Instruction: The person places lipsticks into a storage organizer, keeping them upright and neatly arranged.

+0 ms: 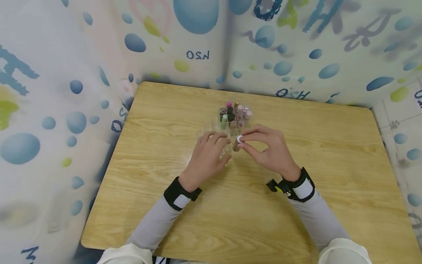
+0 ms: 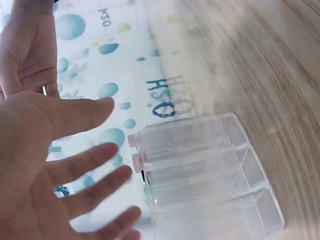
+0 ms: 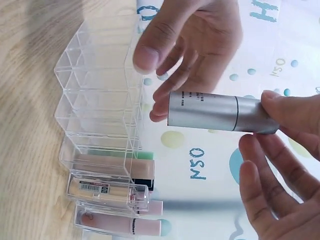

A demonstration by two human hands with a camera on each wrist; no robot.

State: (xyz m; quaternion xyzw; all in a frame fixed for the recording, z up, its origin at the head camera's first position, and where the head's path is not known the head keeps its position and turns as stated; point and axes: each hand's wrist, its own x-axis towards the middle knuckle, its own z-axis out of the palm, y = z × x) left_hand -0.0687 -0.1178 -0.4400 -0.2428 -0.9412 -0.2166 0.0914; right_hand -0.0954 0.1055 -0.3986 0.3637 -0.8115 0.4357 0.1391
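My right hand (image 1: pixel 268 148) pinches one end of a silver cosmetic tube (image 3: pixel 210 112) between thumb and fingers. In the right wrist view the tube has a dark seam and small print. It is held above a clear plastic organizer (image 3: pixel 100 75), whose near compartments look see-through. At the organizer's left side is my left hand (image 1: pixel 209 156), fingers spread and bent a little, holding nothing. From the left wrist view, a gap shows between its fingertips and the organizer wall (image 2: pixel 200 175). Lipsticks and other small cosmetics fill the organizer's far part, among them a pale green tube (image 1: pixel 224 120).
The organizer stands on a wooden table (image 1: pixel 313 146), towards its back edge. A patterned curtain or wall covering (image 1: pixel 211 69) rises behind the table. Each wrist wears a black strap, such as the right strap (image 1: pixel 301 187).
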